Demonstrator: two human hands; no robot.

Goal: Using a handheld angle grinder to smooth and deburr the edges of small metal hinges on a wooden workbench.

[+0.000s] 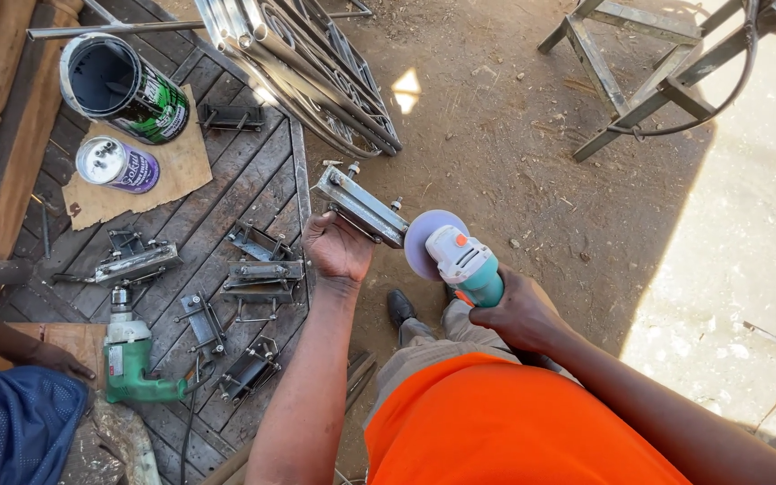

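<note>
Bracket: steel bracket [359, 205] is being held over the dirt ground [514, 135], just right of the wooden pallet [226, 189].
Left hand: left hand [338, 248] is gripping the bracket's lower edge, fingers closed.
Right hand: right hand [519, 313] is clasping the teal angle grinder [460, 260]; disc is sitting just beside the bracket's end.
Pallet: similar brackets [258, 269], green drill [129, 359] and two cans [123, 90] are lying on it.

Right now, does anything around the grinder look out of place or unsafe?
Yes. The left hand grips the metal bracket in mid-air, unclamped, right beside the grinder disc held by the right hand. The large paint can lies tipped on its side on cardboard; no spill visible.
</note>
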